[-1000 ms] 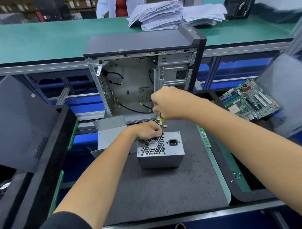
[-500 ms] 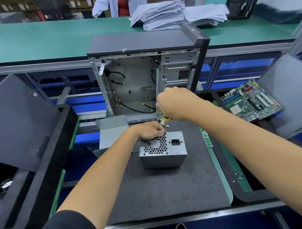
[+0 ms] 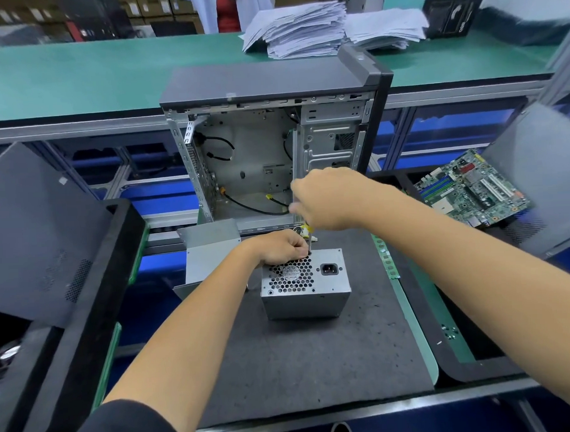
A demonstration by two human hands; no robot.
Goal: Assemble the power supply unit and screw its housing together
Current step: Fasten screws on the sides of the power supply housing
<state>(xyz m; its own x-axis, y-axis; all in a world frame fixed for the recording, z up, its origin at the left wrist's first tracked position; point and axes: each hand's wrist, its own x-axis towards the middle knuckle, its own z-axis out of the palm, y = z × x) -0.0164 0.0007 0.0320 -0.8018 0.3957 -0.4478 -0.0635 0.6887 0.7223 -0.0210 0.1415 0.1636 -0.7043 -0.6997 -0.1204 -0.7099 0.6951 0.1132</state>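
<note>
A worker drives a screw into the top face of a power supply, a grey metal box standing at the centre of a dark foam mat on the worktop, its honeycomb fan grille and power socket turned upward. The right hand is fisted around a screwdriver, only a sliver of yellow handle and the thin shaft showing below the knuckles; the shaft drops almost straight down to the box's far edge, at about twelve o'clock on its top face. The wrist is raised and the forearm comes in from four o'clock, a pose that appears chosen to keep the tool upright over the screw. The left hand rests on the far left corner of the box, fingers curled down right beside the shaft, apparently steadying the housing and guiding the tip; whether it also pinches a screw cannot be told. The left forearm reaches in from seven o'clock. Standing the box with this face up seems meant to let the tool press straight down. Behind it, at twelve o'clock, an open computer case stands with loose cables inside. A bent metal cover lies at nine o'clock of the box, and a circuit board sits well apart at two o'clock.
</note>
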